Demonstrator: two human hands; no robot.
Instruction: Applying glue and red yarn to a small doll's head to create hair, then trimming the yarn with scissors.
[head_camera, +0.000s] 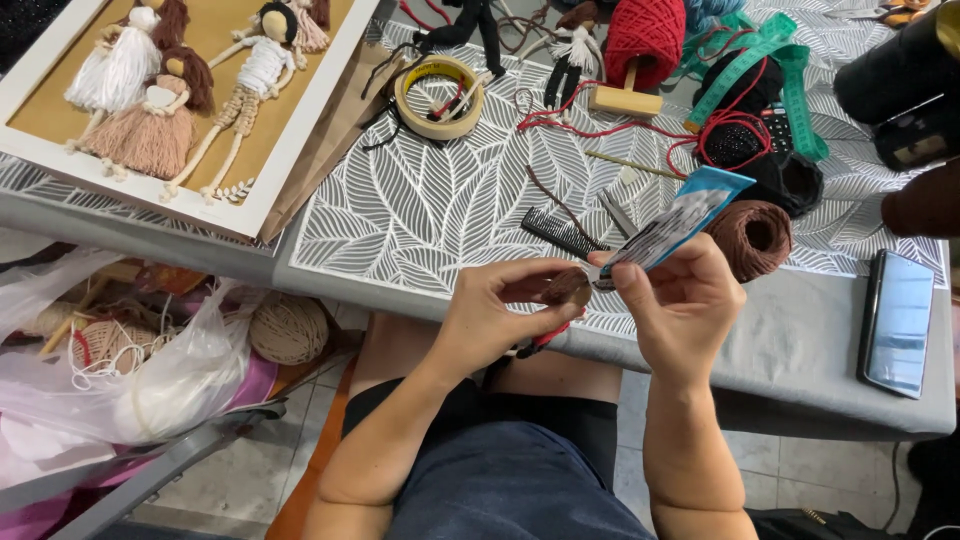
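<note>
Four yarn dolls (170, 90) lie in a white frame (300, 130) at the far left, soft and fringed. Below, one twine ball (288, 330) sits beside plastic bags. One tape roll (438, 97), one black comb (557, 233). The left hand (495, 315) pinches a small brown disc (567, 289) between thumb and fingers; the right hand (680, 300) grips a glossy blue packet (680, 220) just beside it. One brown yarn ball (752, 238), one red spool (645, 35), one phone (895, 320) on grey cloth.
</note>
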